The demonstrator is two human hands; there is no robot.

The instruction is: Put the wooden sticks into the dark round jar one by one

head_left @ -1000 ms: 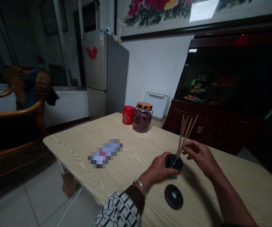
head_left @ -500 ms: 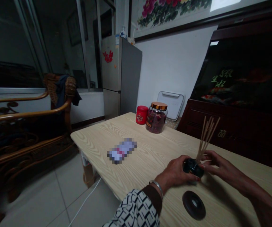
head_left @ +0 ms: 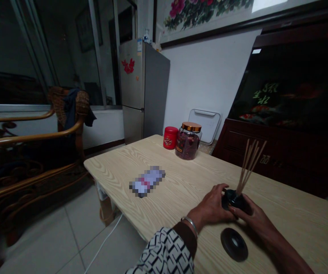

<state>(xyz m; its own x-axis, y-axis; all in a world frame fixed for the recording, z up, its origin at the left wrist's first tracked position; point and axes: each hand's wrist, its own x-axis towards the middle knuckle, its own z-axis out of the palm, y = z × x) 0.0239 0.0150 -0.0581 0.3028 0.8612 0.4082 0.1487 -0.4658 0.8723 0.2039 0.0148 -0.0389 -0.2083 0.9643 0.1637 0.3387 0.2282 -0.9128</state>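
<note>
A small dark glass diffuser bottle point(head_left: 233, 197) stands at the right side of the table, with several thin reed sticks point(head_left: 249, 167) fanning up out of its neck. My left hand point(head_left: 213, 206) is wrapped round the bottle's left side. From the right, my right hand point(head_left: 255, 217) closes on the same bottle, its thumb reaching across the front near my left fingertips. The bottle's lower part is mostly hidden by my hands. Nearer to me, a dark round disc point(head_left: 232, 249) with a pale shiny centre lies flat on the table, touched by neither hand.
On the light wooden table point(head_left: 178, 190) lies a blurred-out phone-like object point(head_left: 147, 182). A red tin point(head_left: 170, 138) and a copper-lidded jar point(head_left: 187, 142) of dark red dried contents stand at the far edge. A wooden armchair point(head_left: 67, 133) is at left, a fridge point(head_left: 134, 83) behind.
My right hand has come down from beside the sticks onto the bottle's right side, its thumb now across the front. The left hand keeps its hold. The view has shifted slightly.
</note>
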